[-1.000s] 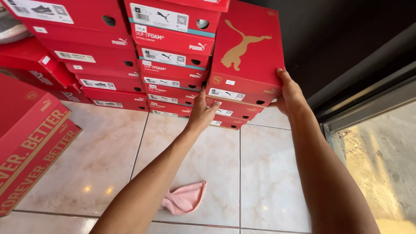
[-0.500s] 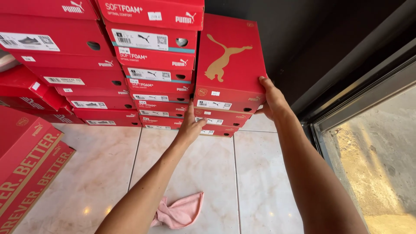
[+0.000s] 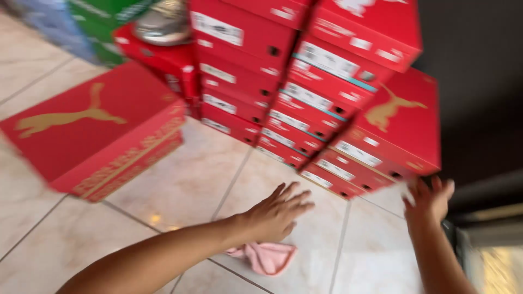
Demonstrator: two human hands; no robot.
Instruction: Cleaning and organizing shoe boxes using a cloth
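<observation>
The left hand (image 3: 278,212) hangs open over the tiled floor (image 3: 185,185), fingers spread, holding nothing. The right hand (image 3: 429,204) is likewise open, fingers fanned, just below the lower corner of the upright red shoebox (image 3: 400,128); whether it touches the box cannot be told through the blur. That box leans on edge against the right end of the stacked red boxes (image 3: 283,109), which sit on the floor against a dark wall.

The upright box is lidded cardboard, rectangular, matte red with a gold animal figure on its broad face and a pale label on the end. Judged from its build, it is light to moderate in weight, stiff at the corners but liable to flex on the broad faces, and fairly smooth. The soundest hold would be at opposite short ends or under the bottom edge, keeping the lid pressed shut.

A large flat red box (image 3: 92,136) lies to the left. A soft pink cloth (image 3: 267,257) lies crumpled on the tiles below the left hand.
</observation>
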